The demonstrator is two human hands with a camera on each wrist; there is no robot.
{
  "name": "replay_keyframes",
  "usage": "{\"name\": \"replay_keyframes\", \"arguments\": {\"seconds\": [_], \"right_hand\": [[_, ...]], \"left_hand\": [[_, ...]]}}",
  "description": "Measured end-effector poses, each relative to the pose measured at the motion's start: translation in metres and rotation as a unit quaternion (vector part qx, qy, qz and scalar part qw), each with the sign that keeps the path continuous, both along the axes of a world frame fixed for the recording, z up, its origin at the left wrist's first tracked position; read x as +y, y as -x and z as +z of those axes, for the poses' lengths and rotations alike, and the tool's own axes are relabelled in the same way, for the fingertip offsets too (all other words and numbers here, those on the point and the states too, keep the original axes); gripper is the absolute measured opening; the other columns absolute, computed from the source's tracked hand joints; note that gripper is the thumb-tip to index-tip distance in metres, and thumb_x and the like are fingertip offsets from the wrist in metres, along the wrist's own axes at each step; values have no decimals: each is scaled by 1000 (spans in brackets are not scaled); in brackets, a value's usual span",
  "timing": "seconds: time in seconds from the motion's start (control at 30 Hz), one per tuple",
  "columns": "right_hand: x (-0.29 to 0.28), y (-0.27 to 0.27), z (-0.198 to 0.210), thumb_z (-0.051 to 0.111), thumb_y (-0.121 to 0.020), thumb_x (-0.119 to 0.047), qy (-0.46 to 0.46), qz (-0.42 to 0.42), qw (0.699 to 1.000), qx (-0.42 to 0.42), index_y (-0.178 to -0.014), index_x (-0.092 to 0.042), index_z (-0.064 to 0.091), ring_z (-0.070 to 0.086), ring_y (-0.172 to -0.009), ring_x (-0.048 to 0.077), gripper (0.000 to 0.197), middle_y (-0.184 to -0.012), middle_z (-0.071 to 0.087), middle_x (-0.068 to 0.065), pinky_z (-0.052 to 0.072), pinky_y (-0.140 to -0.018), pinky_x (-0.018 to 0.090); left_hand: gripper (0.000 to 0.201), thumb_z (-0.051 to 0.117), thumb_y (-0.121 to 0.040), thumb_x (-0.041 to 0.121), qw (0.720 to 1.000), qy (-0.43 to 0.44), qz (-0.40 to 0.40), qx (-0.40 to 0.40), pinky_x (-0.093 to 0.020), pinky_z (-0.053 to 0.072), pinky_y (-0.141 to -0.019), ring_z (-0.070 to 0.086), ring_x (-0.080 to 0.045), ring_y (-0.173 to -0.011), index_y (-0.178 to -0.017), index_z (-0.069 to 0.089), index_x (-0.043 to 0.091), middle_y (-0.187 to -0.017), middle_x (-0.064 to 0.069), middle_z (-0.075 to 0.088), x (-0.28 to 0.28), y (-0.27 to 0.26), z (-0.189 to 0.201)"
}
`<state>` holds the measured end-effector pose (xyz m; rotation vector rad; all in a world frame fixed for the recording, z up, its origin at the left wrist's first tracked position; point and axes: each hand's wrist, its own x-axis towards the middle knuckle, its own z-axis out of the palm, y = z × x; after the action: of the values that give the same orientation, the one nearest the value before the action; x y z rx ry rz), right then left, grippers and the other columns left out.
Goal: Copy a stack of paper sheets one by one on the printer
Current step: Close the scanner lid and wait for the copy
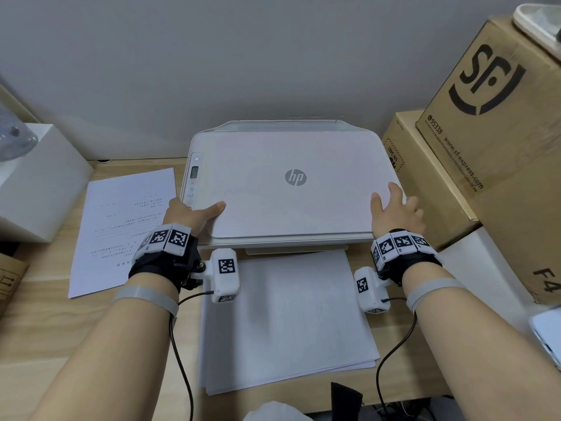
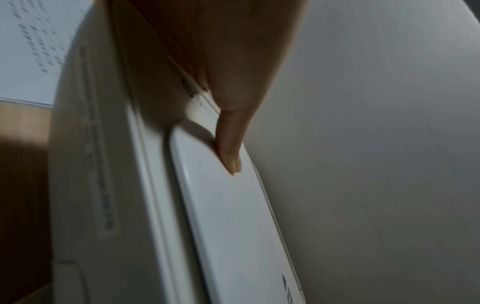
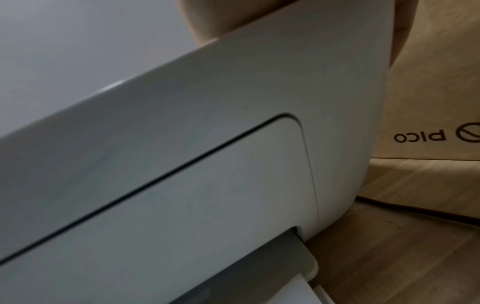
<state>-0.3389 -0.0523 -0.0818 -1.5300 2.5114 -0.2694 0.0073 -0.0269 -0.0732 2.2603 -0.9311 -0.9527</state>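
A white HP printer stands on the wooden desk with its lid down. My left hand holds the lid's front left corner, thumb flat on top and fingers curled at its left edge beside the control panel. At the front right corner my right hand rests with spread fingers on the lid and over the right edge. A stack of blank sheets lies in front of the printer. One printed sheet lies to the printer's left. The right wrist view shows the printer's front right corner.
Cardboard boxes are piled close against the printer's right side, one marked PICO. A white box stands at the left, behind the printed sheet. A white flat object lies at the right edge. The wall is directly behind the printer.
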Motion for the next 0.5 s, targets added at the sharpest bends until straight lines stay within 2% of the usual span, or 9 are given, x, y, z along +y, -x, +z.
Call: {"name": "replay_keyframes", "arguments": {"seconds": [0.1, 0.23, 0.37, 0.5], "right_hand": [[0, 0, 0, 23, -96, -55, -3, 1, 1000, 3, -145, -32, 21, 41, -117, 33, 54, -136, 35, 15, 40, -92, 45], [0, 0, 0, 23, -96, -54, -1, -1, 1000, 3, -145, -32, 21, 42, -116, 33, 54, -136, 35, 15, 40, -93, 46], [0, -1, 1, 24, -96, -54, 5, -2, 1000, 1, -145, -32, 23, 42, -116, 33, 54, -135, 36, 15, 41, -94, 46], [-1, -1, 0, 24, -96, -54, 5, -1, 1000, 2, -145, -31, 22, 42, -116, 33, 54, -135, 36, 15, 40, -94, 46]], "left_hand": [[87, 75, -74, 48, 1000, 3, 1, 0, -39, 40, -84, 49, -36, -118, -134, 35, 0, -131, -17, 50, 0, 0, 0], [86, 75, -74, 48, 1000, 2, 1, 4, -38, 40, -80, 50, -36, -115, -134, 36, 1, -129, -16, 51, -1, 0, -1], [89, 77, -69, 51, 1000, 8, 4, 5, -44, 45, -93, 51, -36, -115, -133, 39, 2, -128, -16, 54, -2, -4, -5], [91, 77, -69, 52, 1000, 8, 3, 6, -46, 43, -96, 51, -37, -116, -134, 38, 1, -129, -17, 53, -2, -4, -5]]}}
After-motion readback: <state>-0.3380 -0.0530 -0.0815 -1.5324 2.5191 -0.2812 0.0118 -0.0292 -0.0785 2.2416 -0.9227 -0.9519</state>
